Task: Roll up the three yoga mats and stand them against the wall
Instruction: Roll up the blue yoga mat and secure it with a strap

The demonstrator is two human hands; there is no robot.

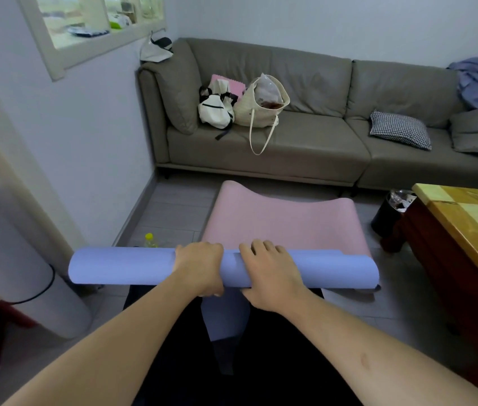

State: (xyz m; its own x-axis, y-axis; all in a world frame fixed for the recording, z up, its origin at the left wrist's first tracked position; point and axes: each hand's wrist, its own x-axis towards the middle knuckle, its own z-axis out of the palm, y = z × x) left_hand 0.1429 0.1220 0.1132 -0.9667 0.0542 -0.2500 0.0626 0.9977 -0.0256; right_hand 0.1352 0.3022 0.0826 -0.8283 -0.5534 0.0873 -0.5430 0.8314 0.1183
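A blue yoga mat (pixel 120 266) is rolled into a long tube and held level in front of me, with a loose strip of it hanging down between my arms. My left hand (pixel 199 268) grips the roll near its middle, fingers curled over the top. Beside it, my right hand (pixel 272 273) also grips the roll. A pink yoga mat (pixel 284 218) lies unrolled on the floor beyond, its far end curling up near the sofa. A dark mat (pixel 275 361) lies flat under my arms.
A grey sofa (pixel 305 142) with bags and cushions stands along the far wall. A wooden table (pixel 472 227) and a black bin (pixel 390 212) are on the right. A white cylinder (pixel 21 273) stands at left by the wall, and a yellow-capped bottle (pixel 150 240) sits on the floor.
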